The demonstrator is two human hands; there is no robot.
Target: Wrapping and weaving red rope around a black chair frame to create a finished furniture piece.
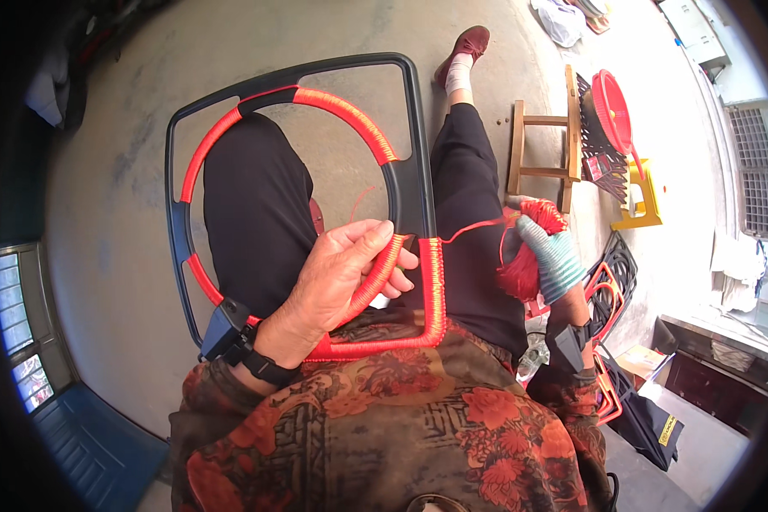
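Note:
A black plastic frame [415,183] with a round inner ring rests across my lap. Red cord wraps several stretches of the ring and the frame's near right corner [435,294]. My bare left hand [341,273] is closed around the wrapped near-right part of the ring, thumb on top. Out to the right, my right hand [555,256], in a striped knit glove, grips a bundle of red cord [520,275]. One strand [474,227] runs from this bundle to the frame beside my left fingers. A thin loose red end [363,200] shows inside the ring.
A wooden stool [544,171] stands ahead right, beside a red plastic basket [608,107] and a yellow stool [650,200]. More black and red frames [616,273] lie at my right, near a dark bag [640,427]. A blue seat [94,444] is at lower left.

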